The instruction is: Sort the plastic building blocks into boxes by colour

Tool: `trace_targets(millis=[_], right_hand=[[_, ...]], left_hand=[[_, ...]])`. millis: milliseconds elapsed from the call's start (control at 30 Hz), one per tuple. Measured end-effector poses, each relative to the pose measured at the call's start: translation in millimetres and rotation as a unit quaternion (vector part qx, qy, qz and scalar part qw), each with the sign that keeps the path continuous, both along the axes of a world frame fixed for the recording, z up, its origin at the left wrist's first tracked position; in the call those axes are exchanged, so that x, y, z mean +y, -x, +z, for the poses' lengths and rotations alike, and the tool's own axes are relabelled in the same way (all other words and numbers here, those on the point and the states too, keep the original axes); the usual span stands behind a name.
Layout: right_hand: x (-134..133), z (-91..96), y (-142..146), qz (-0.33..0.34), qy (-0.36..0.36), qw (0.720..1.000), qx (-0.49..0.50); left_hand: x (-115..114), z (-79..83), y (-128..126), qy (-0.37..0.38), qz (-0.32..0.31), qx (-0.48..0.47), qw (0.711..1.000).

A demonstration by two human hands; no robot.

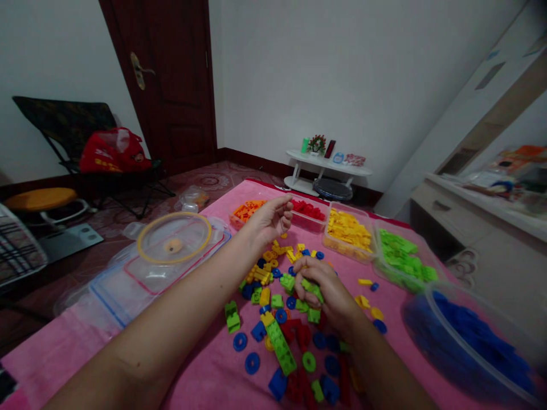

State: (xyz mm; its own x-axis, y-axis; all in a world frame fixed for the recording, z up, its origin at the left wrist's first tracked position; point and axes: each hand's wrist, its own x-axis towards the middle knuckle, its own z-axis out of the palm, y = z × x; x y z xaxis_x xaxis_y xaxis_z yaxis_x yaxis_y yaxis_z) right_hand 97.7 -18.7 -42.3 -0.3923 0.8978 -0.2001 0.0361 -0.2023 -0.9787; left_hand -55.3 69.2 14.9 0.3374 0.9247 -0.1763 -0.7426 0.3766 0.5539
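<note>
My left hand (pixel 271 219) reaches out over the far side of the pile, between the box of orange pieces (pixel 248 210) and the box of red pieces (pixel 310 210). Its fingers are curled inward, and whatever they may hold is hidden. Closer in, my right hand (pixel 320 282) is closed around green building blocks (pixel 311 289), just above the pile. Below the hands lie mixed toy pieces: a long green block (pixel 280 344), blue wheels (pixel 252 363), a green wheel (pixel 308 361), yellow blocks (pixel 260 275) and red pieces partly covered by others.
A box of yellow pieces (pixel 348 230), a box of green pieces (pixel 404 256) and a round tub of blue pieces (pixel 470 341) stand along the right. Clear lids (pixel 171 270) are stacked at the left on the pink cloth (pixel 200 347). A low white shelf (pixel 329 164) stands beyond.
</note>
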Motion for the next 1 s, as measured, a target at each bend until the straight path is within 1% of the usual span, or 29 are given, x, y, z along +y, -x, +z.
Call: trace_targets(millis=[67,100,133,167,200,233,267,300,367,400,433,467,500,567,600,633,667,700,733,767,800,833,867,900,933,1000], right_hand=[[0,-0.4,1,0.001,0.032,0.996,0.079],[0,-1.5,2,0.004,0.035,0.996,0.086],[-1,-2.9,3,0.007,0.024,0.997,0.066],[-2,-4.3,5,0.011,-0.002,1.0,0.022],[-4,-5.6,7,0.016,-0.045,0.998,-0.042],[-6,-6.4,9,0.023,-0.097,0.988,-0.118],[-9,-6.7,11,0.033,-0.152,0.968,-0.199],[-12,-6.4,13,0.044,-0.2,0.94,-0.273],[-17,-4.8,17,0.063,-0.264,0.885,-0.378],[-18,-3.9,18,0.064,-0.276,0.87,-0.404],[-18,-3.0,19,0.059,-0.277,0.867,-0.411],[-18,-2.3,19,0.046,-0.267,0.878,-0.395],[-17,-1.7,19,0.03,-0.243,0.902,-0.356],[-12,-0.4,16,-0.001,-0.153,0.965,-0.212],[-10,0.4,15,-0.008,-0.097,0.988,-0.123],[-7,1.2,13,-0.012,-0.046,0.998,-0.042],[-5,1.7,13,-0.017,-0.012,1.0,0.018],[-3,2.0,13,-0.021,0.0,0.999,0.049],[-1,1.7,15,-0.022,-0.009,0.999,0.049],[0,1.0,18,-0.019,-0.036,0.999,0.021],[1,-0.1,23,-0.013,-0.08,0.996,-0.031],[1,-1.4,28,-0.003,-0.134,0.986,-0.1],[1,-2.6,34,0.006,-0.191,0.964,-0.184],[0,-3.4,41,0.015,-0.243,0.931,-0.273],[-2,-3.8,47,0.024,-0.282,0.889,-0.359],[-5,-3.0,57,0.043,-0.316,0.809,-0.494]], left_hand=[[0,0.3,0,-0.002,0.0,-0.002,1.0],[-1,0.5,0,-0.002,0.001,-0.002,1.0],[-1,0.7,0,-0.001,0.001,-0.002,1.0],[-1,0.8,0,0.001,0.002,-0.001,1.0],[-1,0.8,0,0.003,0.004,-0.001,1.0],[0,0.6,0,0.004,0.005,0.0,1.0],[0,0.3,0,0.004,0.005,0.001,1.0],[0,-0.1,-1,0.004,0.006,0.001,1.0],[0,-0.7,-1,0.003,0.008,0.001,1.0],[0,-0.8,-1,0.003,0.008,0.001,1.0],[0,-0.8,-1,0.004,0.009,0.002,1.0],[0,-0.7,-1,0.004,0.009,0.002,1.0],[0,-0.3,-1,0.004,0.009,0.002,1.0],[0,0.6,0,0.001,0.006,0.0,1.0],[0,1.1,1,0.0,0.006,-0.002,1.0],[0,1.5,1,-0.002,0.007,-0.003,1.0],[0,1.9,2,-0.003,0.008,-0.005,1.0],[1,2.1,3,-0.003,0.011,-0.007,1.0],[1,2.3,4,-0.003,0.014,-0.008,1.0],[2,2.4,4,-0.003,0.015,-0.009,1.0],[3,2.5,5,-0.002,0.016,-0.01,1.0],[3,2.6,5,-0.002,0.016,-0.01,1.0],[4,2.7,6,-0.001,0.016,-0.01,1.0],[4,2.8,6,0.0,0.016,-0.01,1.0],[4,3.0,7,0.002,0.016,-0.01,1.0],[4,3.4,7,0.004,0.02,-0.011,1.0]])
